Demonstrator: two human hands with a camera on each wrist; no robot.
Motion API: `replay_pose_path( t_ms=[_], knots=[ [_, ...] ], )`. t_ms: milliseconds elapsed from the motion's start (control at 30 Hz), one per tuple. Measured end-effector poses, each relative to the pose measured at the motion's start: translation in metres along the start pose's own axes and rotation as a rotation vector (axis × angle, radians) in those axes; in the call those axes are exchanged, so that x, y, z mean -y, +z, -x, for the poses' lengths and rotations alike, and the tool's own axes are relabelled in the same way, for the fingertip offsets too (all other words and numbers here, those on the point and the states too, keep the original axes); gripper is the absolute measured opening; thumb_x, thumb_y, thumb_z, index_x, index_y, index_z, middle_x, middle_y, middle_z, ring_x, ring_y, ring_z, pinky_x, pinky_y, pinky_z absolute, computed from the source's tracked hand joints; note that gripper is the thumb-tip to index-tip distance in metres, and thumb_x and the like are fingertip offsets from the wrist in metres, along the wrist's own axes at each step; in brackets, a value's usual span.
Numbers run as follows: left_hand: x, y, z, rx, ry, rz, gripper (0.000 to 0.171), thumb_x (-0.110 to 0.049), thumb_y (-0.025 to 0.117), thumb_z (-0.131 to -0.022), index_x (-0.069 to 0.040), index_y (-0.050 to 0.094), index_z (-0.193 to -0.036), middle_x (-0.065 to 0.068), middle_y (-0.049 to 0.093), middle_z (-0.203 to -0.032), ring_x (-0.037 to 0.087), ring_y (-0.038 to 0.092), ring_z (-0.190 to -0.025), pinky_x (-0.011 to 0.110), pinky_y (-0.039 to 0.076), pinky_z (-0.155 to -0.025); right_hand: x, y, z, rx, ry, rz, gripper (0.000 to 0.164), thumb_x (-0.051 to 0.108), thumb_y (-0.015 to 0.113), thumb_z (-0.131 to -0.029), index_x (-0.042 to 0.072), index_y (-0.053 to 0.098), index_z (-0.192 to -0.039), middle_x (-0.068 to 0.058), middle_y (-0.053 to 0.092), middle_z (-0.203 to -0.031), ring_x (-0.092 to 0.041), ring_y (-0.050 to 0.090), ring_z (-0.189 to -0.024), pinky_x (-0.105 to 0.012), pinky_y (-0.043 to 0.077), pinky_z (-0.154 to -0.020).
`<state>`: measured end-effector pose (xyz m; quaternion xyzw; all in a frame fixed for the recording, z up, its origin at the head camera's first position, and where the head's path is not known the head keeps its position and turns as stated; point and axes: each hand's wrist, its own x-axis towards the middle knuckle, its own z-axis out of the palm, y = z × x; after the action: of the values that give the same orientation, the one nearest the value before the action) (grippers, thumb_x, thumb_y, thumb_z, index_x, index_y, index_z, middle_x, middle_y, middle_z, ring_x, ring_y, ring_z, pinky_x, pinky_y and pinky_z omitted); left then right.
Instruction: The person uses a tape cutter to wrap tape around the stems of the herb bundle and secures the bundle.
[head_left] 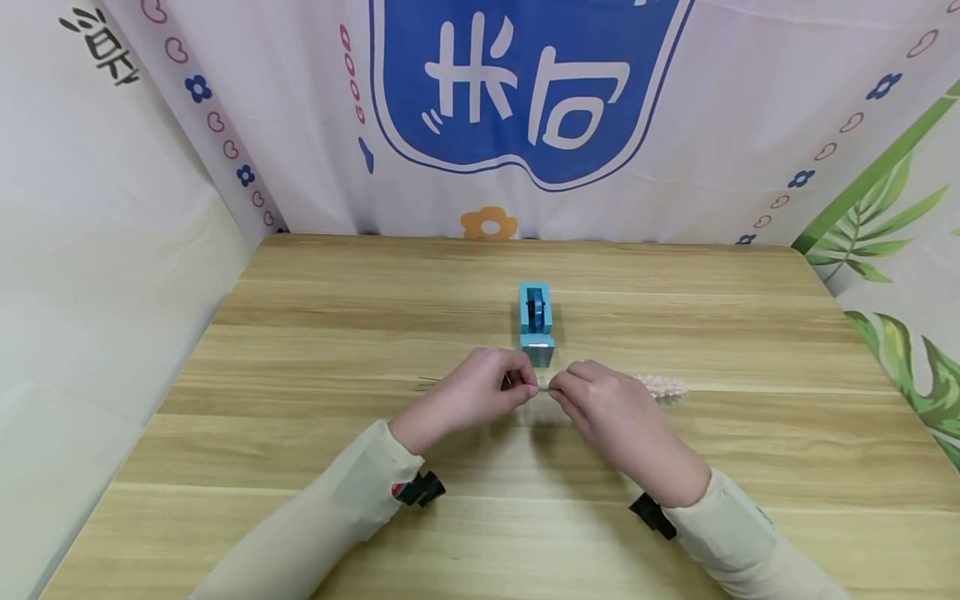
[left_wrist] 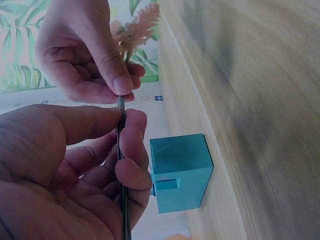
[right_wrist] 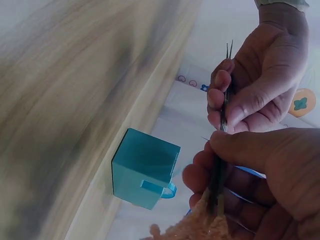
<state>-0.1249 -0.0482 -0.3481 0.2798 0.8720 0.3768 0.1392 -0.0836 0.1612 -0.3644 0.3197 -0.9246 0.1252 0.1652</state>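
Observation:
Thin dark flower stems run in a bundle through both hands, just in front of the tape dispenser. My left hand pinches them between thumb and fingers, and their wire-like ends stick out past it in the right wrist view. Close by, fingertips almost meeting the left ones, my right hand grips the same stems nearer the blossoms. Pale pink blossoms show beyond the right hand, partly hidden by it. The teal tape dispenser stands upright on the table, its cutting end toward the hands.
The wood-grain table reaches back to a printed white curtain with a blue emblem. A plain white sheet hangs at the left, and a leaf-patterned cloth at the right. Both forearms carry dark wrist straps.

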Motion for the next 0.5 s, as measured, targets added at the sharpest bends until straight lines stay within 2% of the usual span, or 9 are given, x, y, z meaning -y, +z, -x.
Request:
replay_pose_path(
  t_ms=[200, 500],
  knots=[
    [0.0006, -0.0005, -0.0011, 0.023, -0.03, 0.003, 0.016, -0.009, 0.065, -0.102, 0.0, 0.078, -0.1, 0.006, 0.073, -0.085, 0.007, 0.053, -0.07, 0.018, 0.045, -0.063, 0.0, 0.0021, -0.0006, -0.004, 0.02, -0.01, 0.004, 0.014, 0.074, -0.097, 0.013, 0.075, -0.094, 0.004, 0.069, -0.08, -0.008, 0.062, -0.068, -0.027, 0.055, -0.06],
    [0.0007, 0.001, -0.0017, -0.002, -0.023, -0.01, 0.013, -0.009, 0.068, -0.101, -0.002, 0.078, -0.097, 0.004, 0.072, -0.084, 0.006, 0.053, -0.071, 0.018, 0.045, -0.064, 0.0018, 0.0006, -0.0012, 0.01, 0.023, 0.02, 0.007, 0.015, 0.073, -0.099, 0.014, 0.071, -0.092, 0.005, 0.063, -0.076, -0.005, 0.051, -0.062, -0.022, 0.048, -0.055]
  ],
)
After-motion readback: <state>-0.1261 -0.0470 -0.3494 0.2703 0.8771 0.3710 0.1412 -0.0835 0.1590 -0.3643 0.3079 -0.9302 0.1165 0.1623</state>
